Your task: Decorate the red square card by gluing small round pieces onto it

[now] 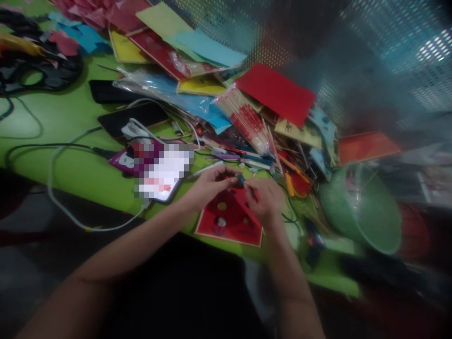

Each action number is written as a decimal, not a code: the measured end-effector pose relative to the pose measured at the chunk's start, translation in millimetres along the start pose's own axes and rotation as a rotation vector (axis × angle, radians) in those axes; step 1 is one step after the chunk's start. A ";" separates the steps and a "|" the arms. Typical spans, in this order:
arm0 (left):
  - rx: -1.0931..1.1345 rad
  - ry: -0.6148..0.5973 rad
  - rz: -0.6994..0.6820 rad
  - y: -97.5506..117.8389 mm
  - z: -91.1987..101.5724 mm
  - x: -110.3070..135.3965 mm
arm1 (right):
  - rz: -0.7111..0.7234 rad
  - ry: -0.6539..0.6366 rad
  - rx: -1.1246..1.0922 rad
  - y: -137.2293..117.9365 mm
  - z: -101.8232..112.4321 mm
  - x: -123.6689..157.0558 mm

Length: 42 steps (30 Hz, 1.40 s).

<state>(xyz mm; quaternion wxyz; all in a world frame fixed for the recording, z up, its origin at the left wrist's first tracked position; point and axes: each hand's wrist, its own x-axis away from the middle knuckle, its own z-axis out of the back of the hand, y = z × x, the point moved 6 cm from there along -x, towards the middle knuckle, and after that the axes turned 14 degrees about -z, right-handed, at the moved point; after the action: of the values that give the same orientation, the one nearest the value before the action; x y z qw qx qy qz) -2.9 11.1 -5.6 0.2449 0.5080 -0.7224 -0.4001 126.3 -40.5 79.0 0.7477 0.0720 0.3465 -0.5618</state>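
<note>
My left hand (208,186) and my right hand (264,200) meet above a red card (229,223) with small round pictures, which lies at the near edge of the green table (70,165). Both hands pinch a small dark object (240,179) between their fingertips; blur keeps me from naming it. The fingers of each hand are curled together.
Left of my hands lies a phone (160,172) with cables (56,188). Behind them is a heap of coloured paper (275,92), packets of sticks (247,120) and pens. A green plastic basin (360,207) stands at the right. Dark cut-outs (38,70) lie far left.
</note>
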 end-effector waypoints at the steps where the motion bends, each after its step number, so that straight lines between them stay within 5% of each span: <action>1: -0.009 -0.001 0.002 0.2 0.1 0.2 | -0.014 0.000 0.005 -0.3 0.3 -0.5; 8: -0.050 -0.020 -0.028 1.9 1.2 0.9 | -0.202 -0.115 -0.178 8.4 -2.1 -4.2; 19: -0.077 0.019 -0.027 3.3 0.2 0.5 | 0.000 -0.116 0.048 0.4 -5.1 0.3; 32: -0.286 -0.028 -0.133 13.0 2.6 1.2 | -0.349 -0.278 -0.170 21.1 -13.9 -0.5; 37: -0.437 -0.065 -0.222 24.0 -1.2 0.7 | -0.241 -0.449 0.022 20.8 -26.9 2.2; 42: -0.432 -0.091 -0.201 22.5 -3.3 0.4 | -0.127 -0.477 0.096 15.3 -29.2 2.4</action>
<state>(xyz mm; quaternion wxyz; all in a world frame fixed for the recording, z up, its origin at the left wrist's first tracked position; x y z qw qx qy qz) -12.6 13.4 14.8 0.2740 0.4949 -0.5761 -0.5900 127.5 -22.4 51.4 0.7671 -0.0492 0.1368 -0.6248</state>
